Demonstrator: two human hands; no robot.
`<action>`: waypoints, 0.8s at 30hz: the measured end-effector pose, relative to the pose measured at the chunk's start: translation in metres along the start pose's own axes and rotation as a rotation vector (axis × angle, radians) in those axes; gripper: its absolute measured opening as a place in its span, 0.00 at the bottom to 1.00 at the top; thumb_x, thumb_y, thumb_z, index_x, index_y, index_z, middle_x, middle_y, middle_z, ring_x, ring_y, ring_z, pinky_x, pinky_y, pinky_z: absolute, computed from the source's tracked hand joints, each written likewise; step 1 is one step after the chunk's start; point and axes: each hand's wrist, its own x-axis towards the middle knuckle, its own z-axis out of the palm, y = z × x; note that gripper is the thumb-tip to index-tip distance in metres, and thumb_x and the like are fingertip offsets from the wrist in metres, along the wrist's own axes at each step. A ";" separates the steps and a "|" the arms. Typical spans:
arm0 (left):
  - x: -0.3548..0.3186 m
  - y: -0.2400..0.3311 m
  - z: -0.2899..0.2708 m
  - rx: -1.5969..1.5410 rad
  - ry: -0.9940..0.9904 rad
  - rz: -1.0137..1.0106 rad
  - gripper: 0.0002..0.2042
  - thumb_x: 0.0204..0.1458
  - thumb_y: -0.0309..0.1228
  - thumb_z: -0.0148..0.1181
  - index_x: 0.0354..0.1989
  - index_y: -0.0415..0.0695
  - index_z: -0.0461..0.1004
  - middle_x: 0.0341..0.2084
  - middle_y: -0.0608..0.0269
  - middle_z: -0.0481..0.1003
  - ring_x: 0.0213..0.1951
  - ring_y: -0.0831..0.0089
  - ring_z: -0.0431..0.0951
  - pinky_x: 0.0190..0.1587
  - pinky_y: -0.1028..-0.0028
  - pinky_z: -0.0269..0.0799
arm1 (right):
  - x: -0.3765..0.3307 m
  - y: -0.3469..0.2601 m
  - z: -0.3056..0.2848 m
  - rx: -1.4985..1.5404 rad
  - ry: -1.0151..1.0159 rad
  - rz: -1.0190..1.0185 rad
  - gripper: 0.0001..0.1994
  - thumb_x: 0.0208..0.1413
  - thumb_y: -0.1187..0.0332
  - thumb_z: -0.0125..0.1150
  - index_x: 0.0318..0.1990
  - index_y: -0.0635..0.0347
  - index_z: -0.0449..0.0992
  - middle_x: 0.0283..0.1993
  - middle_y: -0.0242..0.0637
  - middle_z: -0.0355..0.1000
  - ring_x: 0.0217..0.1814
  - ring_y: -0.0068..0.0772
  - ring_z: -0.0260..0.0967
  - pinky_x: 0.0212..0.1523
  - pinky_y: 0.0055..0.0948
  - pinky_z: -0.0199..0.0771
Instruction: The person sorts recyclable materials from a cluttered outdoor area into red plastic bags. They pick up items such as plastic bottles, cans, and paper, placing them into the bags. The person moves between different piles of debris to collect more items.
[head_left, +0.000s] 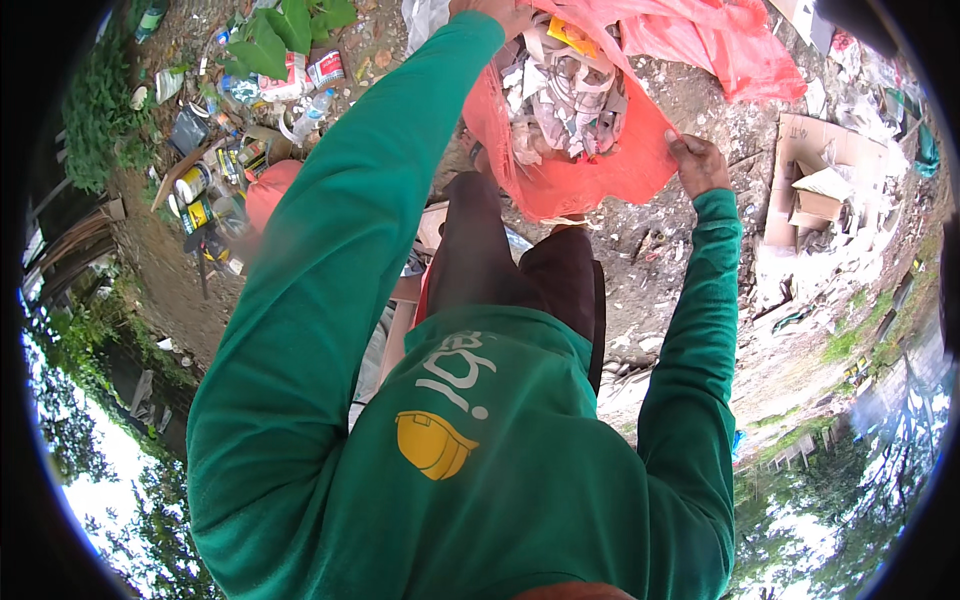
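A red plastic bag (610, 188) hangs open in front of my knees, its mouth turned up toward me. Inside lies a heap of crumpled whitish and grey scraps (575, 100), with a yellow piece (572, 36) on top. My right hand (698, 165) pinches the near right rim between thumb and fingers. At the far left rim is my left hand (505, 14), partly cut off by the upper edge; it appears closed on the bag, though its fingertips are hidden. More red plastic (715, 45) spreads out to the far right of the mouth.
A flattened cardboard box (785, 185) lies on the dirt at right, amid pale litter. Left of my arm are a clear plastic bottle (313, 112), several cans and packets, and another red bag (270, 192). Green leaves (285, 38) grow at the far left.
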 end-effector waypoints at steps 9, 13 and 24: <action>0.122 -0.076 0.083 0.522 0.040 0.827 0.26 0.47 0.46 0.58 0.57 0.53 0.73 0.59 0.58 0.69 0.61 0.56 0.66 0.62 0.64 0.63 | 0.006 -0.004 -0.001 0.050 0.014 0.120 0.24 0.57 0.46 0.56 0.33 0.63 0.79 0.24 0.41 0.72 0.30 0.32 0.68 0.40 0.33 0.69; 0.137 -0.115 0.102 0.266 0.059 0.612 0.27 0.48 0.46 0.56 0.59 0.55 0.71 0.63 0.61 0.66 0.63 0.59 0.65 0.64 0.65 0.61 | 0.003 -0.031 0.001 -0.037 0.043 0.146 0.22 0.57 0.50 0.58 0.33 0.64 0.78 0.28 0.41 0.74 0.33 0.35 0.70 0.43 0.33 0.70; 0.116 -0.073 0.089 0.735 -0.238 0.649 0.27 0.46 0.48 0.55 0.58 0.58 0.72 0.60 0.63 0.69 0.60 0.60 0.69 0.61 0.62 0.66 | 0.046 -0.080 0.140 -0.417 0.391 -0.485 0.27 0.52 0.65 0.58 0.59 0.66 0.62 0.54 0.53 0.70 0.53 0.57 0.70 0.53 0.46 0.72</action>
